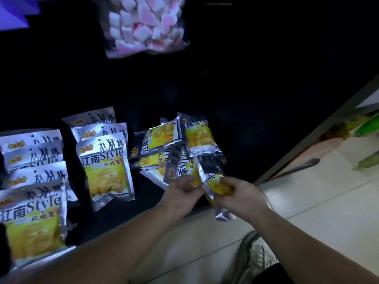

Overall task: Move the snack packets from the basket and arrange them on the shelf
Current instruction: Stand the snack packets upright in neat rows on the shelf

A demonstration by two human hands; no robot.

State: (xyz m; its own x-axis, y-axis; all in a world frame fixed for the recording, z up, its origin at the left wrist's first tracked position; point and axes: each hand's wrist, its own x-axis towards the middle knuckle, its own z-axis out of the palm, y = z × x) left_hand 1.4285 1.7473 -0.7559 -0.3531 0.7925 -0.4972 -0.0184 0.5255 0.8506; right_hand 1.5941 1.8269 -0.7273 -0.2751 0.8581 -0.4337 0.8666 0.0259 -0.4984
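Note:
Silver-and-yellow chip packets lie on a dark shelf (143,203). Two neat overlapping rows stand at the left, one ending in a front packet (30,220), the other in a packet (106,167). A loose heap of the same packets (174,140) lies at the centre right. My right hand (240,195) grips one packet (215,187) by its yellow middle, at the shelf's front edge. My left hand (182,191) pinches the silver edge of that same packet. No basket is visible.
A clear bag of pink and white marshmallows (145,25) hangs above the shelf. Pale floor tiles (307,201) lie at the right, with a shoe (254,255) below my arm. Another shelf unit (348,128) with goods stands at the far right.

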